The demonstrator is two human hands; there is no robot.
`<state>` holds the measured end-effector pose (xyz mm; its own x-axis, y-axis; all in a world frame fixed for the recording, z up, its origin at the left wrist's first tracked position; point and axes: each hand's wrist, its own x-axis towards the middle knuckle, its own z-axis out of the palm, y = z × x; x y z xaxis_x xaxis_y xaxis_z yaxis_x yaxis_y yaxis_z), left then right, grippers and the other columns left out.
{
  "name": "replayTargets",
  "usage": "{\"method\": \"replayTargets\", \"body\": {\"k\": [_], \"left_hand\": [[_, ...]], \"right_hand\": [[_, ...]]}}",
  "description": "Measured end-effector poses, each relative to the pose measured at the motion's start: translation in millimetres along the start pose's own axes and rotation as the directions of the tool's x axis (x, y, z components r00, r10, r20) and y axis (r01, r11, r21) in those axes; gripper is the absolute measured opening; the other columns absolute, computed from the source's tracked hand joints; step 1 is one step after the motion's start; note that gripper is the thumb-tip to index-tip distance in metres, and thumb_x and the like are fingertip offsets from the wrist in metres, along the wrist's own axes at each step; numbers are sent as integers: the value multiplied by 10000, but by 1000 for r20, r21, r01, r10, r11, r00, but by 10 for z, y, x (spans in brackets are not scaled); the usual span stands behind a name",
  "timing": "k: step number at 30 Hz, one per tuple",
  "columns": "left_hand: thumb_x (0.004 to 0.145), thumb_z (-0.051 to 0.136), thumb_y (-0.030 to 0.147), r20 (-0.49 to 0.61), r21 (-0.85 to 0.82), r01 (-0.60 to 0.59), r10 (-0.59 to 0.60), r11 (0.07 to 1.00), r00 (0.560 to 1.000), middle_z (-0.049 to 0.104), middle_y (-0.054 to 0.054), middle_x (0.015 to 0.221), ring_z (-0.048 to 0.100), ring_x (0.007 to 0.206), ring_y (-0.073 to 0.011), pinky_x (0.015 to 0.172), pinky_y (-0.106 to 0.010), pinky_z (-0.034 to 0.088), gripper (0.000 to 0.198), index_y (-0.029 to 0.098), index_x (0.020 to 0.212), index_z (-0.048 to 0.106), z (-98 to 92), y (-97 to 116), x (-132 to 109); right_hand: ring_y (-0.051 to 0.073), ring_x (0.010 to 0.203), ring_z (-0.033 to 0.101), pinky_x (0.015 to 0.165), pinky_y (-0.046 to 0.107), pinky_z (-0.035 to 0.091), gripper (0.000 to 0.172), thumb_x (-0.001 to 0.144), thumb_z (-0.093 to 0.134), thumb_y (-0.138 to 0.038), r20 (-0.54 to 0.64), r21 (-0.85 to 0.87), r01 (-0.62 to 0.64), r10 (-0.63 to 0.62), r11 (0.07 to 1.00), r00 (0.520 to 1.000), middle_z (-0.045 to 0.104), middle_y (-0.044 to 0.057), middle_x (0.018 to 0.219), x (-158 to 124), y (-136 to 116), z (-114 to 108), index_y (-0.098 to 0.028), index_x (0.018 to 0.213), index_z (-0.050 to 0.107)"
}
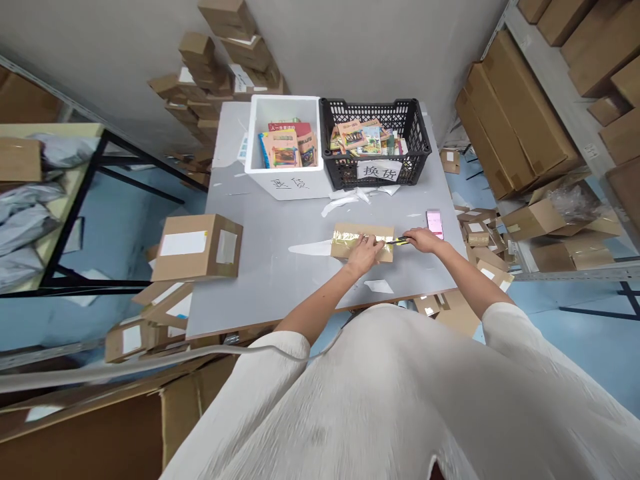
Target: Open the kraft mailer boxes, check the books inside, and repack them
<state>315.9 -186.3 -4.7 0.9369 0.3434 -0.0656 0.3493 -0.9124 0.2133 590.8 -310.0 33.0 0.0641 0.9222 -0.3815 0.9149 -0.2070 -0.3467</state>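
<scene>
A small cardboard box [341, 252] with shiny tape along its top lies on the grey table [260, 267]. My left hand [366, 253] rests on top of the box with its fingers spread, pressing on the tape. In my right hand [421, 239] is a yellow and black box cutter [399, 241], its tip at the right end of the box. Just beyond my right hand lies a phone [435, 223] with a lit pink screen.
A white foam box [300, 181] and a black crate [420, 160], both with books, stand at the table's back. A larger carton [183, 257] sits at the left edge. Paper scraps [379, 286] lie about. Shelves flank the table.
</scene>
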Motion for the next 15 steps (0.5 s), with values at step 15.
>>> {"method": "replayTargets", "body": {"k": [15], "left_hand": [[903,909,328,8,-13,26,-26,1000,1000,651,-125,1377,723,1269,-334,1398,-574,249,650,266,1484,623,-5,-15,7]], "right_hand": [[232,868,618,779,302,479,372,1051,523,-427,98,359,-36,0,933,995,787,70,1009,-176,170,119,-206,1186,790]]}}
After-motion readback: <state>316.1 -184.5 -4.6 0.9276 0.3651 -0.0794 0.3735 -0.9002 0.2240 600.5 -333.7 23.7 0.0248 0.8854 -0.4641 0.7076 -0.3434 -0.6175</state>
